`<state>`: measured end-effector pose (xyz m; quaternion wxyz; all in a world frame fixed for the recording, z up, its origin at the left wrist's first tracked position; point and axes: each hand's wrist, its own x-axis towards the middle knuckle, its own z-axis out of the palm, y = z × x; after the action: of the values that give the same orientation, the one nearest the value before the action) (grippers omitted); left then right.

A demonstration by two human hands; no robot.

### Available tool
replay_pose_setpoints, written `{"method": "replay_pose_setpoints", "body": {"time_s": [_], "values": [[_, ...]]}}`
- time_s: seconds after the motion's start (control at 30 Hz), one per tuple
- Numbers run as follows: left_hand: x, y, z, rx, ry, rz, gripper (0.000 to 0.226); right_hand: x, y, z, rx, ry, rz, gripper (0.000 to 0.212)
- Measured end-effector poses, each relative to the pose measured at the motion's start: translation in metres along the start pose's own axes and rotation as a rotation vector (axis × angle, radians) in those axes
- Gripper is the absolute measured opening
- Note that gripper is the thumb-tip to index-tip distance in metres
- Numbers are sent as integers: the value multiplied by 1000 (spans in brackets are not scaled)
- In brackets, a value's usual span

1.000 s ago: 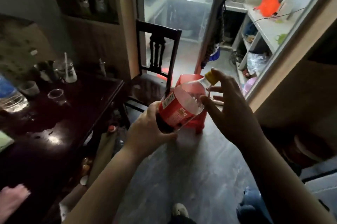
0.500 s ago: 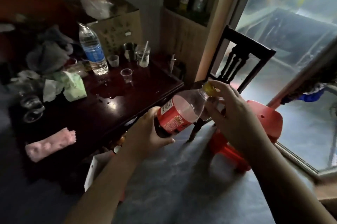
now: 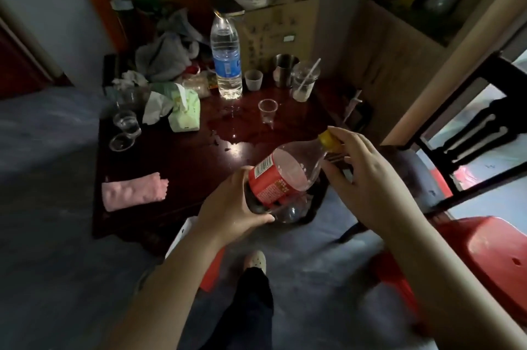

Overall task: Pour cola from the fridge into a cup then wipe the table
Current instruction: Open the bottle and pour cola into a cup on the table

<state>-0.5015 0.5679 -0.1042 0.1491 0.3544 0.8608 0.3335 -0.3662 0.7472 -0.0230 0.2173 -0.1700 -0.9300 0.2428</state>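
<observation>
My left hand (image 3: 231,207) grips the lower body of a cola bottle (image 3: 281,178) with a red label, tilted with its neck up and to the right. Only a little dark cola lies at its bottom. My right hand (image 3: 368,178) pinches the yellow cap (image 3: 329,140) on the bottle's neck. The bottle hangs over the near right corner of a dark wooden table (image 3: 185,167). A small clear plastic cup (image 3: 267,110) stands upright near the table's middle, beyond a wet spill (image 3: 236,133). A folded pink cloth (image 3: 134,191) lies at the table's near left.
At the table's back stand a water bottle (image 3: 226,64), a steel cup (image 3: 285,70), a cup with a straw (image 3: 303,81) and another small cup (image 3: 253,79). Tissue pack (image 3: 185,110) and several clear cups sit left. A dark chair (image 3: 467,133) and red stool (image 3: 484,258) stand right.
The view has swung left and down from the doorway to the table. Both hands kept the cola bottle and brought it over the table's near corner.
</observation>
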Motion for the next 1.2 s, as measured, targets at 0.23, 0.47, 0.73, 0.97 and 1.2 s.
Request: {"method": "replay_pose_setpoints", "body": {"time_s": [0.23, 0.47, 0.73, 0.97, 1.2], "values": [[99, -20, -10, 5, -14, 9, 86, 109, 33, 22, 29, 9, 92, 27], [170, -31, -20, 63, -53, -25, 86, 181, 68, 51, 63, -12, 271, 13], [204, -30, -23, 46, -25, -92, 79, 235, 86, 63, 89, -103, 290, 23], [206, -31, -35, 16, 30, -174, 77, 264, 84, 69, 230, -175, 143, 18], [197, -43, -55, 4, -36, -191, 82, 267, 75, 77, 290, -215, 12, 17]]}}
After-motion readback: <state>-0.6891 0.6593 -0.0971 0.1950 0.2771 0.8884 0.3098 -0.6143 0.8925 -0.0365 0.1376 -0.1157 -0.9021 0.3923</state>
